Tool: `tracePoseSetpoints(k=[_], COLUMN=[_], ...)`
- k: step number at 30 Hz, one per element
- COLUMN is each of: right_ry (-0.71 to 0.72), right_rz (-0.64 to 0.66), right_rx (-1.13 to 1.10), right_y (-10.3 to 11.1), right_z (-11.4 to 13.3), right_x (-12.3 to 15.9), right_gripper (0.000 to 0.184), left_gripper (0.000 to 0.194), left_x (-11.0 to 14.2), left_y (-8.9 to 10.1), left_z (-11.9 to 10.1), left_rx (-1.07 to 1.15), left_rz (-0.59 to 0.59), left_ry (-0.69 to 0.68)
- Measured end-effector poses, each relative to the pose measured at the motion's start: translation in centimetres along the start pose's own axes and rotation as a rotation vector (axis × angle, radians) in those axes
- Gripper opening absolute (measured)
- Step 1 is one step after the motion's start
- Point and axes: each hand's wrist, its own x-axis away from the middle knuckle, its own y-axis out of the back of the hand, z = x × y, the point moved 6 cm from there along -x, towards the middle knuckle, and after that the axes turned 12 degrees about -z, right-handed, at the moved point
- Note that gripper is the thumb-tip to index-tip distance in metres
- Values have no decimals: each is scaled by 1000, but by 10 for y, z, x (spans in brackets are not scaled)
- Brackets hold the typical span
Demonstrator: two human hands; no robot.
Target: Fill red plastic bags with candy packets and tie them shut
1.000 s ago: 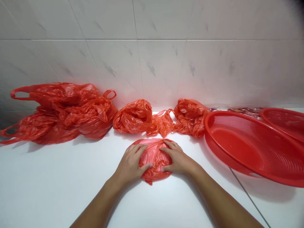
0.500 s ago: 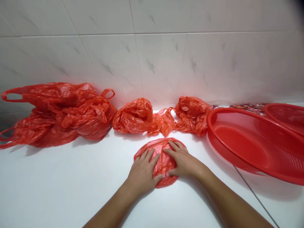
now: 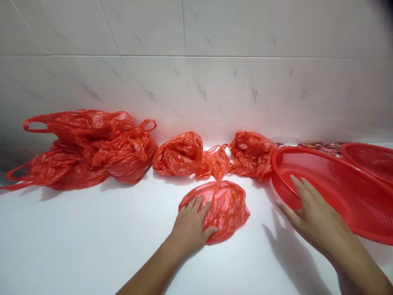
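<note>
A flattened, bunched red plastic bag (image 3: 225,207) lies on the white counter (image 3: 76,237) in front of me. My left hand (image 3: 192,223) rests flat on the bag's left half, fingers spread and pressing down. My right hand (image 3: 311,215) hovers to the right of the bag, fingers stretched out and apart, holding nothing, its fingertips over the near rim of a big red mesh basket (image 3: 340,190).
Three crumpled red bags (image 3: 184,155) sit along the tiled wall behind the flattened one. A larger heap of red bags (image 3: 86,149) lies at the left. A second red basket (image 3: 371,157) stands at the far right.
My right hand has left the bag and moved right toward the red basket. The bag has spread out wider. My left hand stays pressed on it.
</note>
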Motion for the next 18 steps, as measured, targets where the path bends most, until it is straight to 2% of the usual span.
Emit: tracePoseSetpoints(k=[2, 4, 7, 9, 13, 18], right_ry=[-63, -76, -100, -110, -49, -12], right_rz=[9, 1, -66, -148, -291, -322], right_rx=[129, 135, 95, 43, -118, -245], right_y=[-7, -14, -20, -19, -17, -20], right_z=[-39, -67, -89, -90, -74, -73], right_x=[20, 35, 43, 41, 30, 20], right_gripper=[86, 82, 72, 66, 54, 53], left_gripper=[83, 81, 79, 78, 73, 69], left_x=[-1, -3, -6, -8, -15, -22], left_y=[-2, -4, -6, -6, -8, -11], left_z=[2, 3, 5, 7, 12, 19], left_rx=[-7, -15, -33, -54, -88, -111], left_rz=[0, -3, -5, -19, -96, -149], left_ry=[6, 2, -8, -21, -77, -125])
